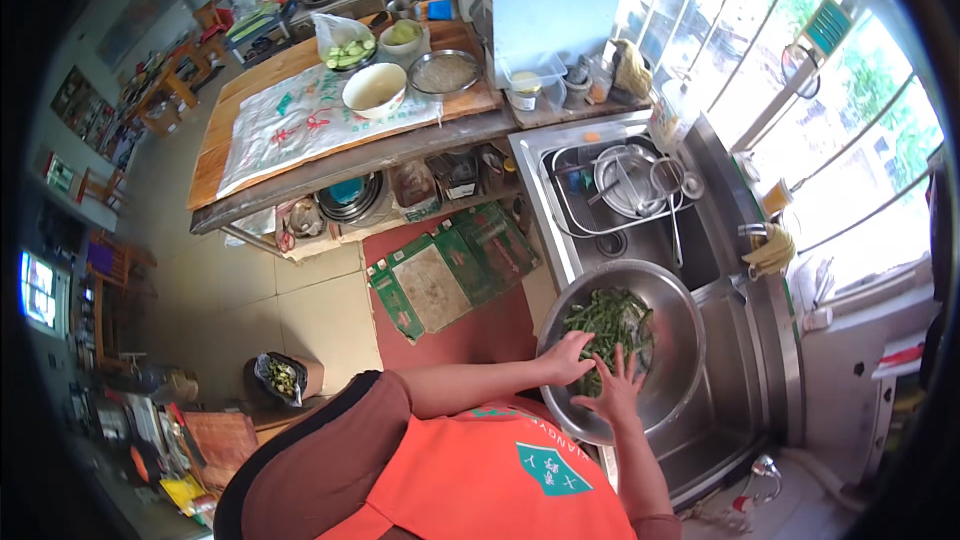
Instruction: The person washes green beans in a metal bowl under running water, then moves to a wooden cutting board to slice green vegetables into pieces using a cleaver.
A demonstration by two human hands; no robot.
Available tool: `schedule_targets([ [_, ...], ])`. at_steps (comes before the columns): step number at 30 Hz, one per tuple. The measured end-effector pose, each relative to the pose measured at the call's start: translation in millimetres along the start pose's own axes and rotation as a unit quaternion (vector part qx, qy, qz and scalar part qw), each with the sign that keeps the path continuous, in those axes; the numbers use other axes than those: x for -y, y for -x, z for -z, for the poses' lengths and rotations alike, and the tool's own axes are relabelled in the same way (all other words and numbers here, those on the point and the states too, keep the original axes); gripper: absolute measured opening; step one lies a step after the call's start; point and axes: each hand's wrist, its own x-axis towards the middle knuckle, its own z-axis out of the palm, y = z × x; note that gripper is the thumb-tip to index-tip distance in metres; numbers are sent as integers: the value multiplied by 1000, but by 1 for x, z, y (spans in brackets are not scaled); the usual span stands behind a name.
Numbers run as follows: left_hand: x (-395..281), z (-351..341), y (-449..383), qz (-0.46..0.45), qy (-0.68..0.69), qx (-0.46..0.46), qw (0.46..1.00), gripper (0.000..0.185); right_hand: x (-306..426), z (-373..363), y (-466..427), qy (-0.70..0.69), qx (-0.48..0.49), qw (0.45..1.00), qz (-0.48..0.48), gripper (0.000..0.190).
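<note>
A large stainless steel bowl (679, 360) rests over the edge of the double sink, in front of me. Green beans or similar cut green vegetables (611, 319) lie in it with some water. My left hand (570, 358) is at the bowl's near left side, over the greens, fingers bent and apart. Close to its right, my right hand (619, 384) spreads its fingers above the greens. Neither hand plainly holds anything; the fingertips may touch the greens.
The sink's far basin holds a wire rack (574, 221) with a metal colander and ladles. A wooden table (214, 165) bears a white bowl (375, 90) and a metal plate (444, 73). Flattened green cardboard (480, 270) lies on the floor; a waste bin (300, 375) stands at left.
</note>
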Motion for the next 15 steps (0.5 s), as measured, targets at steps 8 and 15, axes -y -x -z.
schedule_targets([
  [8,-27,3,-5,61,-35,126,990,60,-65,-58,-27,-194,-150,951,-190,64],
  [15,-6,-6,-31,209,10,-26,978,92,-134,-48,-64,-272,-351,860,-252,63],
])
